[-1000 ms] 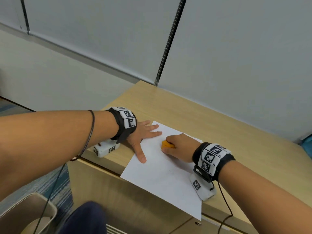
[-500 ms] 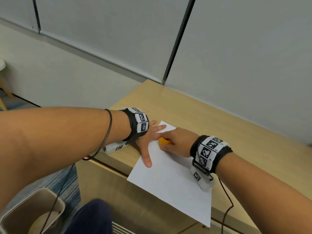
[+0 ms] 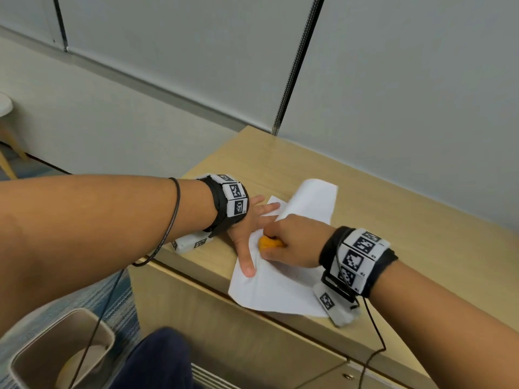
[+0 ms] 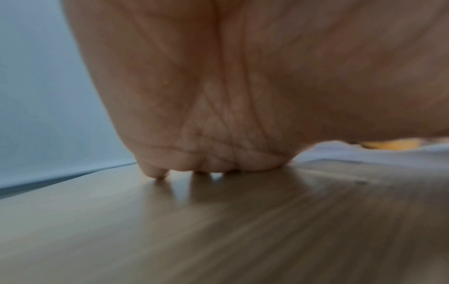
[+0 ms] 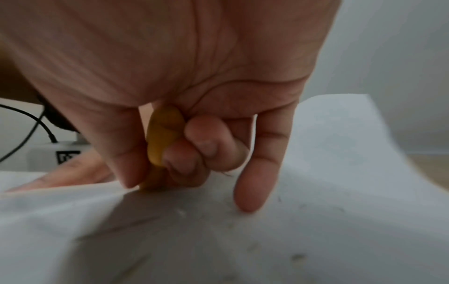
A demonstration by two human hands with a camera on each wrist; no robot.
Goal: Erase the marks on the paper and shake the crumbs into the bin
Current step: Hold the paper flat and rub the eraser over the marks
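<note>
The left hand [image 3: 247,228] lies flat with fingers spread, pressing the paper [image 3: 280,287] on the worktop [image 3: 393,220]. The right hand [image 3: 292,245], knuckles up, pinches an orange eraser [image 3: 269,244] against the buckled sheet.

Both bare forearms wear black wristbands [image 3: 224,203] with white checkered tags, small white cameras [image 3: 335,307] underneath (black cables trailing); dark trousers [image 3: 157,360].
</note>
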